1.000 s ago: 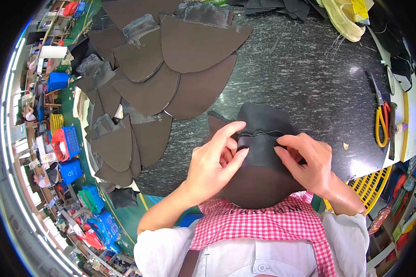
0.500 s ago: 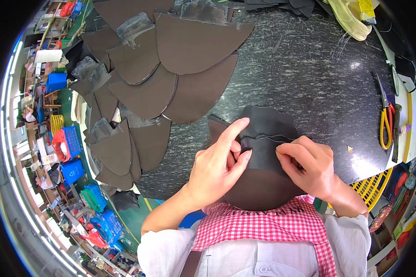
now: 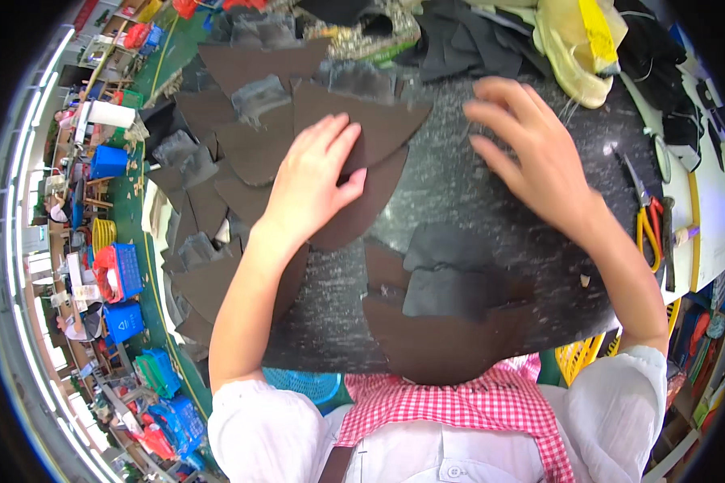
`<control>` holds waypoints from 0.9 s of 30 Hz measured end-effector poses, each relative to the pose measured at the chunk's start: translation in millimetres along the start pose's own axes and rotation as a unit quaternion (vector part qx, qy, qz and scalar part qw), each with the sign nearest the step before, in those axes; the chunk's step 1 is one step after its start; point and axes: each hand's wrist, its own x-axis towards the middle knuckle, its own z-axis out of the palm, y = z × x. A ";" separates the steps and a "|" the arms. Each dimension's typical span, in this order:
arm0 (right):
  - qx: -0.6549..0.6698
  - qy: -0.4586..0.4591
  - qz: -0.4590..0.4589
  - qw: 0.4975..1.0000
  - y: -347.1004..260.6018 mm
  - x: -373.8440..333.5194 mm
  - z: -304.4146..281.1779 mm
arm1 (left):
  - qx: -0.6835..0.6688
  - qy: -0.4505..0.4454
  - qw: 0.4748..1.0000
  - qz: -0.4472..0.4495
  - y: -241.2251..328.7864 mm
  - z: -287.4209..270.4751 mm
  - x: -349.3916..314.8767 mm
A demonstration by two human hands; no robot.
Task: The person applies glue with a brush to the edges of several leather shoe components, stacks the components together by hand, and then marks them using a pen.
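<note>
My left hand (image 3: 318, 173) rests with its fingers stretched out on a brown rounded panel (image 3: 395, 117), part of a fanned-out pile at the left. Several of those panels carry a dark grey patch along the straight edge. Over the table, my right hand (image 3: 528, 145) hangs with fingers apart and holds nothing; it is slightly blurred. Close to my apron lies another brown panel (image 3: 447, 346), its curved edge at the table's front. On it sits a black wavy-edged piece (image 3: 443, 294), with a second black piece (image 3: 447, 245) just beyond.
Black cut pieces (image 3: 467, 44) are heaped at the back, beside a pale yellow cloth bundle (image 3: 572, 48). Scissors with yellow and red handles (image 3: 648, 229) lie at the right edge. A blue basket (image 3: 302, 385) and a yellow basket (image 3: 580, 354) stand below the table's front.
Both hands have let go of the black pieces near my apron and moved away from me. The left went to the brown pile, the right toward the back of the table.
</note>
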 end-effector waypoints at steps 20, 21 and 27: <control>0.186 -0.152 0.277 0.931 33.2 -3.3 -7.1 | -0.255 0.102 0.961 0.016 99.3 -19.8 -25.3; 0.185 -0.153 0.279 0.930 31.4 -5.6 -7.3 | -0.246 0.110 0.963 0.024 91.6 -10.5 -14.5; 0.089 -0.037 0.001 0.995 -2.1 -9.3 -2.5 | -0.158 0.112 0.974 0.121 58.5 32.9 38.8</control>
